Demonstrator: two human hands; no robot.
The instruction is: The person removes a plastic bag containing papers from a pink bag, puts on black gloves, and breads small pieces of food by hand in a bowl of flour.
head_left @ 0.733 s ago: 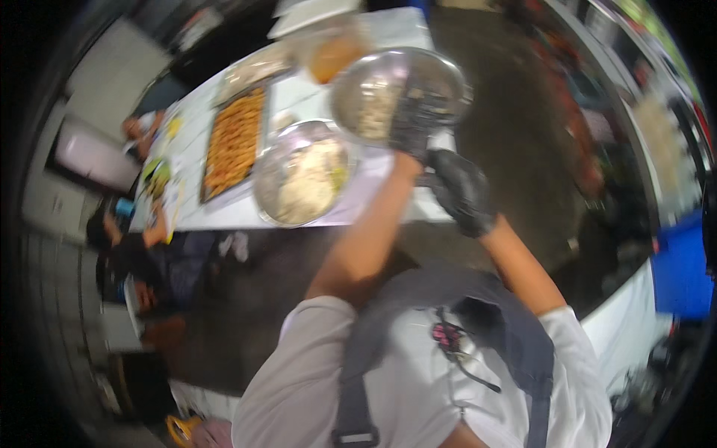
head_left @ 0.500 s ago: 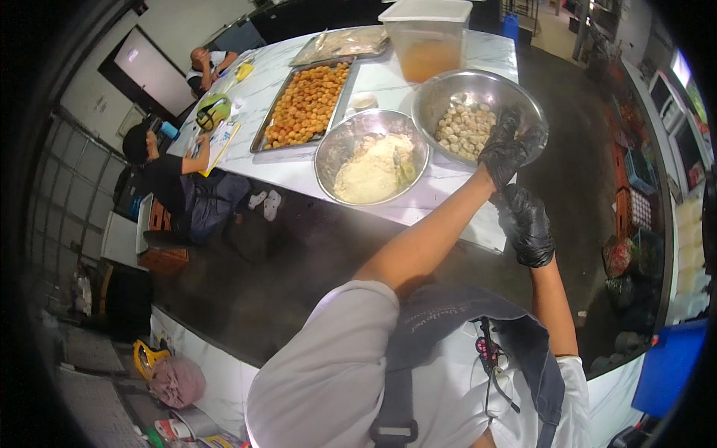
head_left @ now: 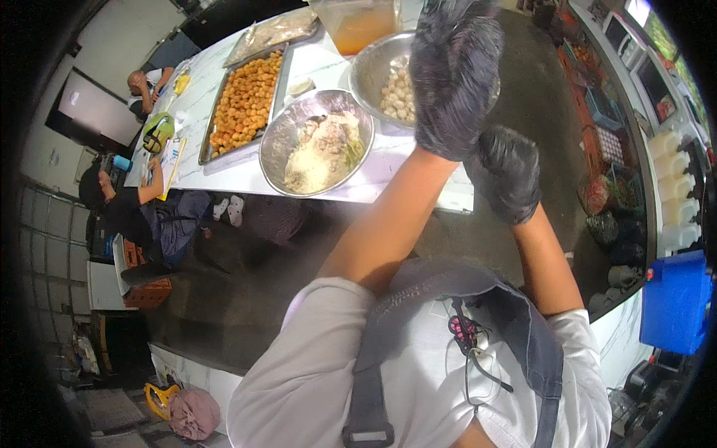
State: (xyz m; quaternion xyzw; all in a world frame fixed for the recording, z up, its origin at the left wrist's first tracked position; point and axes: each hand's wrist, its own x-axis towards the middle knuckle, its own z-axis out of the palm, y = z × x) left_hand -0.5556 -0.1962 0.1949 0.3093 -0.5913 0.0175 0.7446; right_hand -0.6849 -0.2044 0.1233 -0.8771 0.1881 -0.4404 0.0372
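My left hand (head_left: 457, 82), in a black glove, is raised in front of the large steel bowl (head_left: 364, 78), its fingers stretched upward and holding nothing. Just below its wrist is my right hand (head_left: 509, 173), also gloved, with its fingers closed at the cuff of the left glove. Pale round balls (head_left: 398, 95) lie in that bowl, partly hidden by my left hand. To its left stands a second steel bowl (head_left: 272, 149) with a pale yellow powder (head_left: 310, 166) and some greyish and green matter inside.
A tray of browned balls (head_left: 245, 101), a small white cup (head_left: 302, 86) and a plastic tub of orange-brown liquid (head_left: 362, 26) share the marble-look table (head_left: 224, 178). Two people sit at its left side. Crates (head_left: 590, 142) line the right, near a blue bin (head_left: 676, 302).
Both hands have risen in the view and come closer, the left one covering more of the large bowl. The view has shifted, so the table and bowls sit further left and higher.
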